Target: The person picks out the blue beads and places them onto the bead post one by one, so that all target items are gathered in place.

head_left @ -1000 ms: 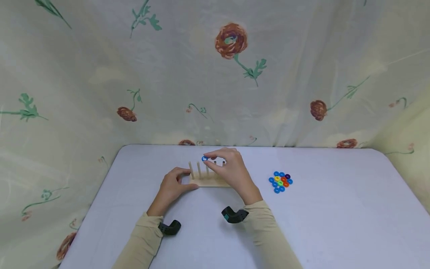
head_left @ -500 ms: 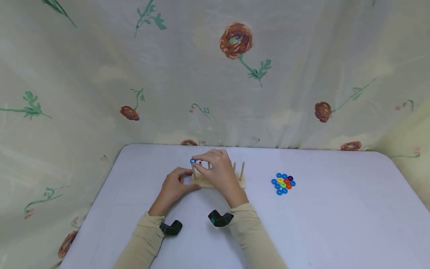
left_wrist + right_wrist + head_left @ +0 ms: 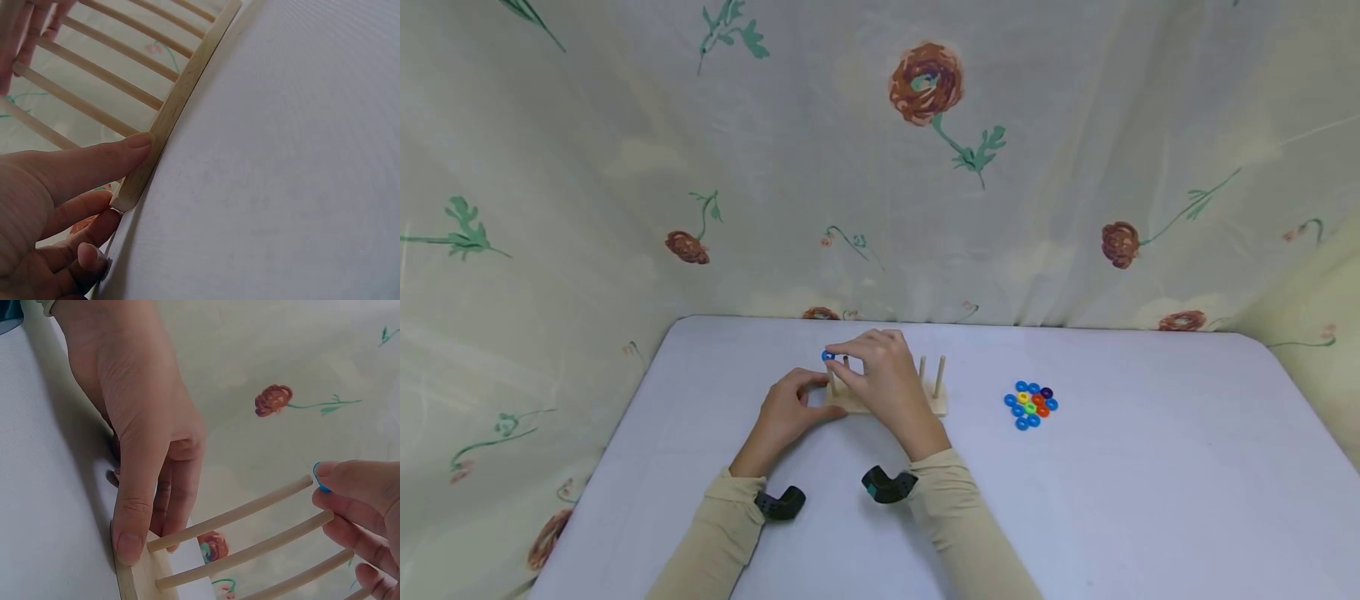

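Note:
A wooden peg stand (image 3: pixel 859 404) with several upright dowels sits on the table in the head view. My left hand (image 3: pixel 784 414) grips the left end of its base, thumb along the front edge and fingers behind, as the left wrist view also shows. Between thumb and index finger, my right hand (image 3: pixel 883 379) pinches a small blue ring (image 3: pixel 827 356). That ring is right at the top of the leftmost peg (image 3: pixel 237 515); in the right wrist view the fingertips mostly cover it. The right hand hides the middle pegs from the head camera.
To the right of the stand, several small rings (image 3: pixel 1030 407) in blue, orange, yellow, green and dark purple lie clustered on the white table (image 3: pixel 1150 467). A flower-printed curtain (image 3: pixel 1015 208) hangs behind the table's far edge. Each wrist carries a black camera (image 3: pixel 781 503).
My right hand has carried the blue ring leftward across the stand to the tip of the leftmost peg. The left hand keeps its hold on the base.

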The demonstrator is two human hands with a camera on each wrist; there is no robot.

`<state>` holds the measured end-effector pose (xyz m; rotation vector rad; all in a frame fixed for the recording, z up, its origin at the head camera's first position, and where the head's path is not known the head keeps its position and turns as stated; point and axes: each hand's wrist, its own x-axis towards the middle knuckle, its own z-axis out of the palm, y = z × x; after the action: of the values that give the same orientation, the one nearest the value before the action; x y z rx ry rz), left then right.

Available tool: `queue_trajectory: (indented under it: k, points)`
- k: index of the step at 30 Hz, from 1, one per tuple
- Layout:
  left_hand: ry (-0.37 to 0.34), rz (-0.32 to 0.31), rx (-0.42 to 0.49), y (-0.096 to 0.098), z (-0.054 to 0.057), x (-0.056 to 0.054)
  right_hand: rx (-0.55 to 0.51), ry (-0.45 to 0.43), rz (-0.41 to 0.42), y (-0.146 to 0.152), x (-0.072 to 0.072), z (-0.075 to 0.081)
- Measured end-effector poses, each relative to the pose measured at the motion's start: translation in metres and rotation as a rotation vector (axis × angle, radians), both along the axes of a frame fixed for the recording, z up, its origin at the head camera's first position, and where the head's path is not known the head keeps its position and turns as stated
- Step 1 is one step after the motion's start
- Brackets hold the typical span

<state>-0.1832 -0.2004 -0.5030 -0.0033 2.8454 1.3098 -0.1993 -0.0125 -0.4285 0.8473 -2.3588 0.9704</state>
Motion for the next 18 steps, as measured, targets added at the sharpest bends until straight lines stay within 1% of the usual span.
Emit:
queue_trajectory:
  k: [18]
  points:
    - [0.014,-0.008,0.012,-0.0005,0.0015,0.0019,0.010,0.015,0.003,-0.0007,-0.0009,-0.0018]
